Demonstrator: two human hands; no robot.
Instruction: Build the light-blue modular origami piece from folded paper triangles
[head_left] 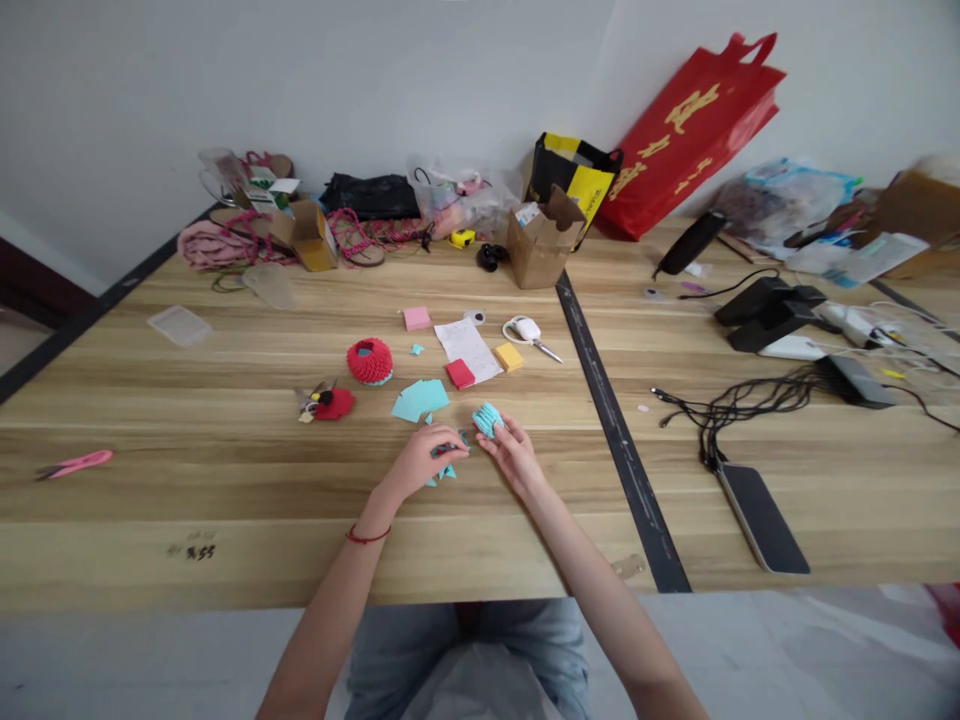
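Note:
My right hand (pixel 516 456) is closed on a stack of folded light-blue paper pieces (pixel 487 419), held just above the table. Beside it, the fingertips of my left hand (pixel 427 458) are pinched together over a scatter of small folded blue paper pieces (pixel 448 471); whatever is between them is too small to make out. Flat light-blue paper slips (pixel 420 399) lie beyond my left hand. Farther left sits a round red folded-paper piece (pixel 370 361) with a blue base. A red item with keys (pixel 332 403) lies nearby.
Pink (pixel 416 318), red (pixel 460 374) and yellow (pixel 508 357) paper pads surround a white sheet (pixel 469 347). White-handled scissors (pixel 531 332) lie to their right, pink snips (pixel 75 465) far left. Black cables (pixel 742 400) and a power bank (pixel 763 518) occupy the right; boxes and bags line the wall.

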